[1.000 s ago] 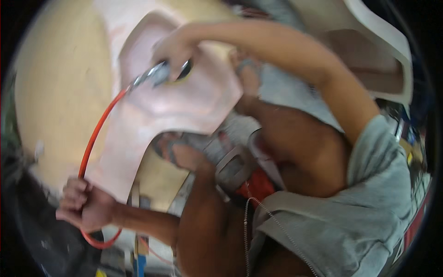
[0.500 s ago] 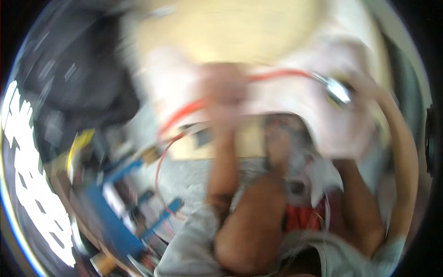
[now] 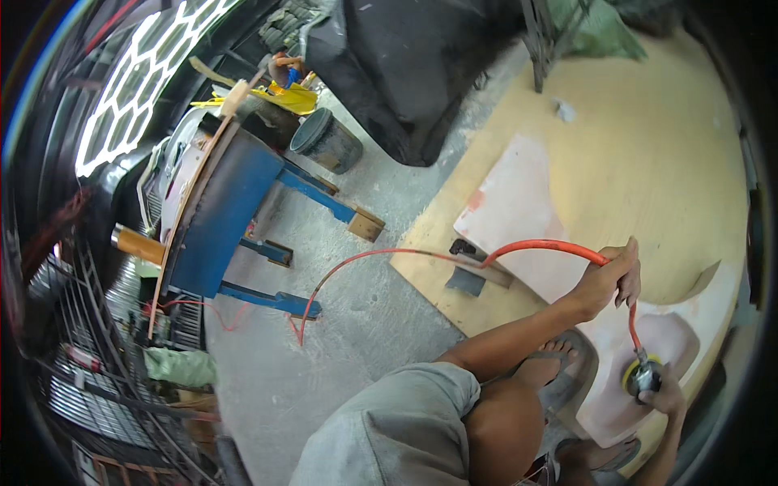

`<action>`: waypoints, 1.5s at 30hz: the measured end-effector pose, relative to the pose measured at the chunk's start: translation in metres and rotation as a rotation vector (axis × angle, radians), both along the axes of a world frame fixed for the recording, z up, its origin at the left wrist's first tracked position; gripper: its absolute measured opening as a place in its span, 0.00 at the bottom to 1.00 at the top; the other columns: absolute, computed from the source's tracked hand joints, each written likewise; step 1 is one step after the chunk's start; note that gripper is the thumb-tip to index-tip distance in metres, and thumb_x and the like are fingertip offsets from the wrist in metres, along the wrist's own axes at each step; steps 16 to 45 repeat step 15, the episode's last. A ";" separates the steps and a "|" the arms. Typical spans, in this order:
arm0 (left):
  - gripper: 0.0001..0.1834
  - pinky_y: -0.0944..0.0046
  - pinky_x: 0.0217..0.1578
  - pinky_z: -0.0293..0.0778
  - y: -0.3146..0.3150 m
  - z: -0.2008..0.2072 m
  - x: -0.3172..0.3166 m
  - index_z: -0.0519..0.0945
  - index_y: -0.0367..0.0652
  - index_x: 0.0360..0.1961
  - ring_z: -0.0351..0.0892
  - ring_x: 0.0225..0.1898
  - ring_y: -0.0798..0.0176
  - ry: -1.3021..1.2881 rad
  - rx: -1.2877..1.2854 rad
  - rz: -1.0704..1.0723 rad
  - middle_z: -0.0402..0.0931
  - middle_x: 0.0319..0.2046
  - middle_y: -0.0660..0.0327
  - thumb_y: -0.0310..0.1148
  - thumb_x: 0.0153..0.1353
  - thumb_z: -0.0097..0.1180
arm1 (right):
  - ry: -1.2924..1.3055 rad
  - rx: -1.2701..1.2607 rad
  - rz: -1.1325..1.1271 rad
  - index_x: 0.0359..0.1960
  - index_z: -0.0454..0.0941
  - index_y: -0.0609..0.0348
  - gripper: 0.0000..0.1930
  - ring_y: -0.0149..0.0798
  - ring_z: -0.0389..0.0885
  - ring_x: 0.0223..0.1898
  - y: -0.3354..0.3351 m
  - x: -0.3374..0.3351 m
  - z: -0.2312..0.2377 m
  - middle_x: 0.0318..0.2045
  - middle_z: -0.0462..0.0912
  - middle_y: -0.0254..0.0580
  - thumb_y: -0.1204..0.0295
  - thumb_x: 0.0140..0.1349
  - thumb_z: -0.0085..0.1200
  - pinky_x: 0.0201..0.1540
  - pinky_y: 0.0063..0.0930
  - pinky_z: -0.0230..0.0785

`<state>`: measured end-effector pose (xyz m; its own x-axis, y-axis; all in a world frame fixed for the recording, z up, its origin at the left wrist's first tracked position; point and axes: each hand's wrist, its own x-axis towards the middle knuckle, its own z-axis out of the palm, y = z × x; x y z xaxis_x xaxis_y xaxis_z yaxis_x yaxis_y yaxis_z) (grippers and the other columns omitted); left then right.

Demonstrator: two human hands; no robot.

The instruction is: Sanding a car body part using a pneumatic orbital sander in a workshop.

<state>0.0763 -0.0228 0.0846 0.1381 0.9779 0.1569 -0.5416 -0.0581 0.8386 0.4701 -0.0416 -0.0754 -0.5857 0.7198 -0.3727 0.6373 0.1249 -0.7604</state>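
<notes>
My left hand [image 3: 609,279] is closed round a red air hose [image 3: 545,245], which arches over from the left and drops toward the tool on the right. My right hand [image 3: 668,395] grips a small metal air sander [image 3: 647,377] with a yellow pad edge. The sander is at the recessed part of a pinkish-white panel [image 3: 519,194], and whether its pad touches the surface I cannot tell. Beneath the panel lies a large pale yellow board [image 3: 648,121]. A small dark grey sheet [image 3: 465,282] rests on the board near the panel's left edge.
A blue workbench [image 3: 247,190] stands on its side to the left, its legs pointing toward me. Behind it are a dark bucket [image 3: 327,142] and a black cover [image 3: 405,73]. A thinner red hose [image 3: 356,257] crosses the grey floor. My sandalled feet [image 3: 559,348] are beside the panel.
My view has swung, so the board and panel now appear farther right. The earlier frame is blurred; both hands keep hold of the hose and sander.
</notes>
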 end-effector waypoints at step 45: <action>0.41 0.63 0.16 0.70 -0.021 0.256 0.092 0.65 0.49 0.13 0.73 0.12 0.61 -0.143 0.288 0.143 0.70 0.11 0.57 0.69 0.75 0.30 | 0.194 0.568 -0.557 0.50 0.76 0.62 0.12 0.30 0.70 0.39 -0.100 -0.016 0.144 0.35 0.70 0.32 0.76 0.67 0.58 0.46 0.27 0.68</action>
